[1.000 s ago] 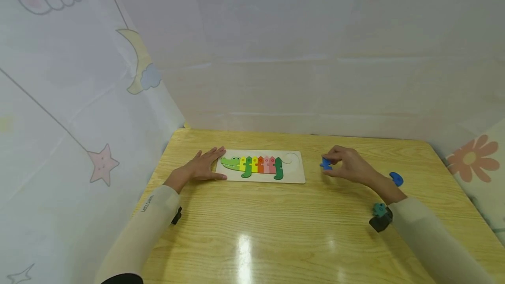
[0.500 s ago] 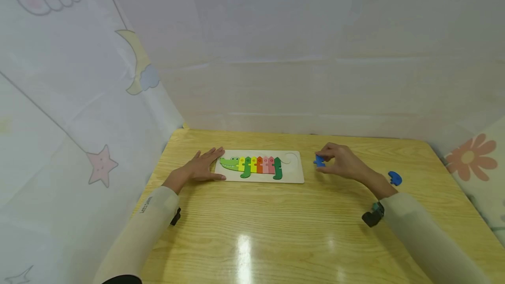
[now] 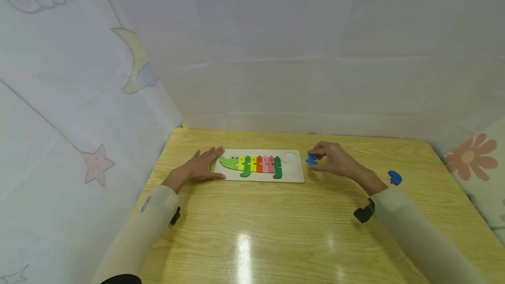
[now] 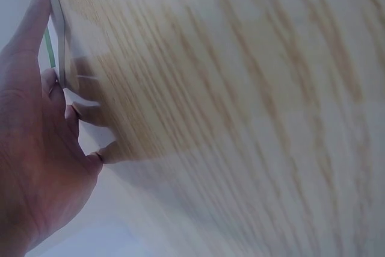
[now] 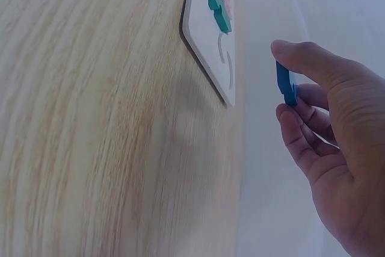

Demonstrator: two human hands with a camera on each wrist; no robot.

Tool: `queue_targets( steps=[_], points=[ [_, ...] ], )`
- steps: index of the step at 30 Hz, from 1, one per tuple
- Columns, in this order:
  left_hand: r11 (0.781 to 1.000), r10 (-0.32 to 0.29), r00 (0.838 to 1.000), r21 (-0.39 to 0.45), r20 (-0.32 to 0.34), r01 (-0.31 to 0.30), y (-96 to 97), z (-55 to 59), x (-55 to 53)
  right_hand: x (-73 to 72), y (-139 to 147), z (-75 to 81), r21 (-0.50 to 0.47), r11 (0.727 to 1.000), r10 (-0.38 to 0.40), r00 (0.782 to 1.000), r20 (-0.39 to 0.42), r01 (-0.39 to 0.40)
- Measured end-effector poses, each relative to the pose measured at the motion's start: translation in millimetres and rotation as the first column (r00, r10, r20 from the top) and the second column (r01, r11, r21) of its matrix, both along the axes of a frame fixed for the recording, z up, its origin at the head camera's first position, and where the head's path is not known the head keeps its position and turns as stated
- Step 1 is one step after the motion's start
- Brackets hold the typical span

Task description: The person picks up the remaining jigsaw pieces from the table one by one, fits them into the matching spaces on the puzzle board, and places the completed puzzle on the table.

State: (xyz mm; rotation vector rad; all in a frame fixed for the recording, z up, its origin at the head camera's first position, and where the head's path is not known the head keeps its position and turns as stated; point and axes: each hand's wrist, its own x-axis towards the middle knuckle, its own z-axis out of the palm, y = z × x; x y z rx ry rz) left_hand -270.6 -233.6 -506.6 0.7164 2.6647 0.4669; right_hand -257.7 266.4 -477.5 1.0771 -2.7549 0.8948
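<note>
A pale puzzle board [image 3: 293, 174] lies on the table, filled with a crocodile [image 3: 229, 164] of green, yellow, orange and pink pieces. The tail outline at its right end is bare. My left hand [image 3: 201, 165] rests spread at the board's left edge, thumb along the near corner; the left wrist view also shows this hand [image 4: 45, 142] at the edge. Just right of the board, my right hand [image 3: 335, 159] pinches a blue puzzle piece [image 3: 312, 159] between thumb and fingers. In the right wrist view the blue piece [image 5: 285, 82] is held above the table, apart from the board.
Another blue puzzle piece [image 3: 395, 177], curved, lies on the wooden table [image 3: 276, 218] to the right of my right hand. A pale cloth wall [image 3: 276, 78] stands behind the table, with a printed cloth [image 3: 59, 113] on the left side.
My right hand has moved left with the blue puzzle piece, closer to the board's right edge. A teal piece near the right wrist is now out of sight. My left hand stays put.
</note>
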Motion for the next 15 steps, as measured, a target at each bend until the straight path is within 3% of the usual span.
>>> queue_targets(
  steps=[15],
  points=[
    [1.000,-0.011,1.000,0.000,0.003,0.011,0.2,1.6,-1.6,-6.0,-17.9,-0.2,0.026,1.000,-0.018,0.999,0.043,0.017]
  ],
)
